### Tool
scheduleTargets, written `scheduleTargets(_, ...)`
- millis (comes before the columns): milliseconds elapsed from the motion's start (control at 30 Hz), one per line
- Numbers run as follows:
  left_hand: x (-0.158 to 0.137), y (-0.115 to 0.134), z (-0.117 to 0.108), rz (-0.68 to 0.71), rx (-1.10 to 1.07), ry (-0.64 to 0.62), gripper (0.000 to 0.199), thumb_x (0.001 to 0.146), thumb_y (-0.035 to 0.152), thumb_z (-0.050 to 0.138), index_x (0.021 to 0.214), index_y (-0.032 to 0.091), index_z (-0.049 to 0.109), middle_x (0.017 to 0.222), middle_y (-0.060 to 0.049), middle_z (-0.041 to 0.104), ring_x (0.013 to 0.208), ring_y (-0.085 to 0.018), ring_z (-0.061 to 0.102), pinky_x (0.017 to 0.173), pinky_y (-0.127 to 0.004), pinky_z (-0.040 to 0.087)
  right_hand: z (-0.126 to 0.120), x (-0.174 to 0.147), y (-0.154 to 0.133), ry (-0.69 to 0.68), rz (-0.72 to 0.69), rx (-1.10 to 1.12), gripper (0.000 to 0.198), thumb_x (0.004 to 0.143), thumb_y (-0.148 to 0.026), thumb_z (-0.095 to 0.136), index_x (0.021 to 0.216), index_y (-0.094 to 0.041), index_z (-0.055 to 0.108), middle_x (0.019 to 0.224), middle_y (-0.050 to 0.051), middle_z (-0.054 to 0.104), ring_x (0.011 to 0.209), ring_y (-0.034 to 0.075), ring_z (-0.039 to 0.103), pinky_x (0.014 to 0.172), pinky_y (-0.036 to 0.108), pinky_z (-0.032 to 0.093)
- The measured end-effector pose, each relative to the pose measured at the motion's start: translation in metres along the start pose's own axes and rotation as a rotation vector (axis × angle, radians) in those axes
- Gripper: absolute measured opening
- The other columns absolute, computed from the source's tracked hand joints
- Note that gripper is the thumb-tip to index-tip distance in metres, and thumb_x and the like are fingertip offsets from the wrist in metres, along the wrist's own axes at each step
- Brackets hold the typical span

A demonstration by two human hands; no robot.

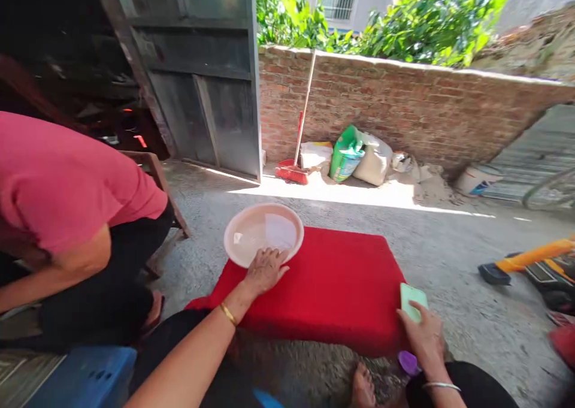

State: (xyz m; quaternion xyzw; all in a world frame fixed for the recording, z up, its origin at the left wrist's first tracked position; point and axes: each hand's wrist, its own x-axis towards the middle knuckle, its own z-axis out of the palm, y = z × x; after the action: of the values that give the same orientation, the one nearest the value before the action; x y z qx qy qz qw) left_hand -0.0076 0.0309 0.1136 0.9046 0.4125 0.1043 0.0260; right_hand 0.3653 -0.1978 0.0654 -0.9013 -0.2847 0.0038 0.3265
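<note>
A shallow pale pink basin [236, 253] stands at the far left corner of a low table under a red cloth [332, 282]. It seems to hold clear water, with a small white piece at its left side. My left hand [266, 270] lies over the basin's near rim, fingers stretched out and thumb apart. Whether the fingertips touch the water I cannot tell. At the cloth's right edge my right hand [424, 333] is closed round a pale green flat rectangular thing [411, 297], much like a phone in a case. The fingers cover its lower part.
A person in a pink shirt [81, 180] sits bent over at the left. A blue box [85, 375] is at lower left. A purple cup-like thing [408, 363] lies by my foot. A yellow toy vehicle [534, 258] stands right. Sacks [375, 159] and a red dustpan [291, 173] line the brick wall.
</note>
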Motion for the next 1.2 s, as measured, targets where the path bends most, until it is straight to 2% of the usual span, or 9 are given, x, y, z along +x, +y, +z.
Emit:
scheduleTargets(67,0.000,-0.003,0.004,0.015,0.014,-0.002,0.035,0.095,0.032,0.056,0.129,0.026,0.059,0.113,-0.010,0.069,0.107,-0.029,0.061,0.093,-0.043,0.041,0.011,-0.019,-0.008,-0.048,-0.019,0.056,0.036,0.062,-0.042,0.065,0.091,-0.022,0.072,0.084,0.006,0.059,0.091,0.032,0.063,0.084,0.047,0.050)
scheduleTargets(200,-0.003,-0.005,0.009,0.001,0.055,0.011,0.033,0.096,0.032,0.052,0.128,0.027,0.061,0.113,-0.010,0.070,0.107,-0.029,0.061,0.090,-0.042,0.042,0.025,-0.067,-0.037,-0.479,-0.317,0.346,0.037,0.063,-0.035,0.063,0.097,-0.028,0.073,0.095,0.002,0.061,0.087,0.022,0.062,0.079,0.035,0.051)
scheduleTargets(267,-0.003,-0.006,0.010,-0.010,0.087,0.004,0.034,0.097,0.033,0.049,0.128,0.026,0.061,0.113,-0.010,0.071,0.107,-0.029,0.062,0.089,-0.043,0.043,0.018,-0.071,-0.037,-0.548,-0.349,0.418,0.039,0.065,-0.034,0.062,0.101,-0.027,0.074,0.098,0.003,0.062,0.088,0.021,0.063,0.078,0.033,0.051)
scheduleTargets(433,-0.003,-0.006,0.012,-0.024,0.161,0.012,0.036,0.099,0.034,0.042,0.125,0.025,0.065,0.112,-0.011,0.073,0.106,-0.030,0.064,0.088,-0.043,0.044,-0.011,-0.016,0.018,-0.142,-0.052,0.338,0.046,0.059,-0.051,0.064,0.094,-0.023,0.074,0.096,0.007,0.061,0.097,0.028,0.060,0.092,0.043,0.048)
scheduleTargets(533,-0.003,-0.005,0.011,-0.040,0.194,0.015,0.036,0.098,0.031,0.041,0.121,0.026,0.067,0.109,-0.010,0.074,0.103,-0.030,0.065,0.087,-0.043,0.045,-0.015,0.017,0.052,-0.024,0.086,0.265,0.052,0.054,-0.055,0.062,0.092,-0.020,0.075,0.092,0.009,0.060,0.095,0.030,0.058,0.090,0.045,0.048)
scheduleTargets(733,-0.004,-0.010,0.018,-0.050,0.257,0.048,0.038,0.095,0.025,0.041,0.119,0.027,0.071,0.107,-0.010,0.076,0.100,-0.029,0.068,0.086,-0.042,0.048,-0.002,0.047,0.052,0.000,0.140,0.354,0.056,0.055,-0.057,0.061,0.095,-0.019,0.075,0.091,0.010,0.062,0.091,0.029,0.058,0.086,0.043,0.047)
scheduleTargets(900,-0.004,-0.023,0.029,-0.004,0.361,0.081,0.039,0.095,0.022,0.040,0.119,0.021,0.071,0.106,-0.011,0.076,0.098,-0.029,0.069,0.082,-0.040,0.048,-0.014,0.072,0.039,0.005,0.202,0.507,0.058,0.058,-0.056,0.062,0.102,-0.020,0.074,0.100,0.010,0.066,0.097,0.029,0.060,0.087,0.041,0.046)
scheduleTargets(1100,-0.003,-0.024,0.029,-0.036,0.401,0.071,0.035,0.094,0.022,0.044,0.114,0.021,0.072,0.104,-0.011,0.076,0.097,-0.027,0.069,0.080,-0.038,0.048,-0.007,0.069,0.054,-0.131,0.293,0.623,0.053,0.059,-0.050,0.063,0.098,-0.017,0.074,0.091,0.009,0.072,0.088,0.028,0.065,0.078,0.037,0.049)
scheduleTargets(1200,-0.002,-0.020,0.025,-0.065,0.430,0.024,0.035,0.094,0.023,0.044,0.116,0.020,0.071,0.107,-0.011,0.076,0.100,-0.028,0.068,0.082,-0.039,0.047,0.003,0.068,0.062,-0.132,0.294,0.604,0.051,0.058,-0.047,0.064,0.097,-0.016,0.074,0.093,0.009,0.071,0.092,0.029,0.064,0.082,0.038,0.048)
